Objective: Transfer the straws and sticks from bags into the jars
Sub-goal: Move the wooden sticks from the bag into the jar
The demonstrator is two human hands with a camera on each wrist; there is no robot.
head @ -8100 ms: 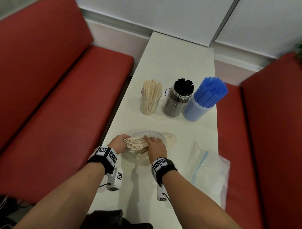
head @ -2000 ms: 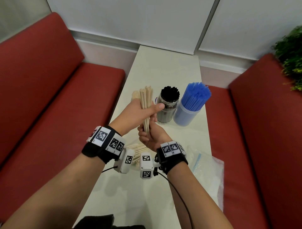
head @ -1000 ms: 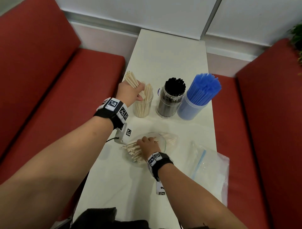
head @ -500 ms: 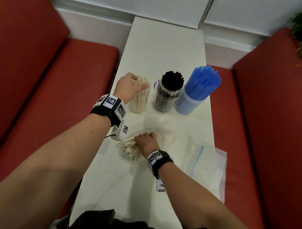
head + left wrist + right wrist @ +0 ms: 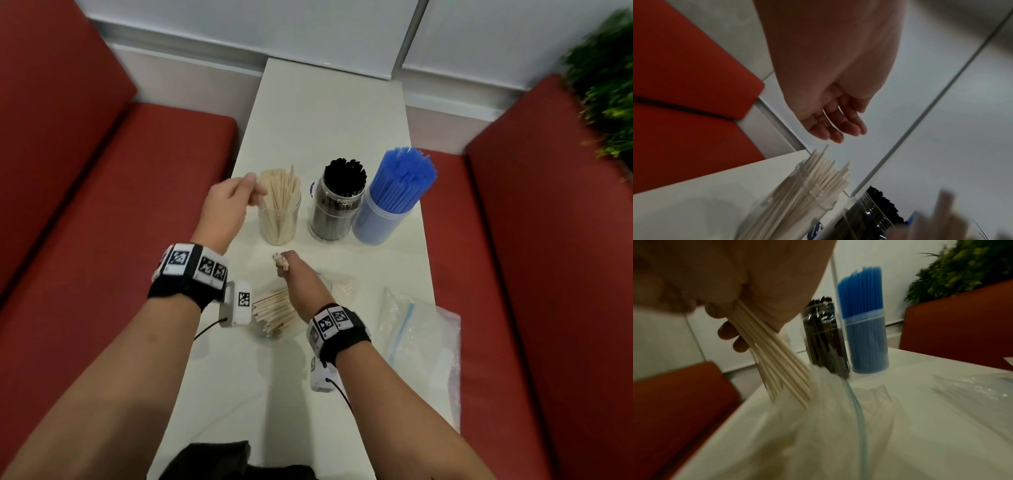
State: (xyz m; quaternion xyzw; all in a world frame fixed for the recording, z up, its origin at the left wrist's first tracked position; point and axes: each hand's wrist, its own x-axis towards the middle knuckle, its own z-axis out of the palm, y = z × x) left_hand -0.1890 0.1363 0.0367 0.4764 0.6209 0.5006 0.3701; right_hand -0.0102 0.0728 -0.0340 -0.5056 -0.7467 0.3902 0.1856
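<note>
1. Sticks (image 5: 777, 363) are in my right hand (image 5: 301, 281): a small bundle gripped in curled fingers, the ends poking out past my knuckles and, in the right wrist view, fanning downward below the palm.
2. Just under that bundle lies the open bag (image 5: 337, 286) on the white table (image 5: 329, 113), with a loose pile of sticks (image 5: 274, 310) spilling from its mouth on the wrist side of my right hand.
3. My left hand (image 5: 227, 205) hangs with fingers relaxed and lightly spread, holding nothing; the left wrist view shows the fingertips (image 5: 836, 131) apart from the stick tops, just above them.
4. Right beside my left fingertips stands the clear stick jar (image 5: 279, 219), packed with upright wooden sticks.
5. Further off from my left fingers, past that jar, stands the jar of black straws (image 5: 337, 212), and beyond it the jar of blue straws (image 5: 390, 205), the three in a row, close together.
6. Outboard of my right wrist an empty zip bag (image 5: 419, 329) with a blue seal lies flat on the table.
7. Red bench seats (image 5: 102, 192) flank the table, and a green plant (image 5: 606, 82) sits at the far right.
</note>
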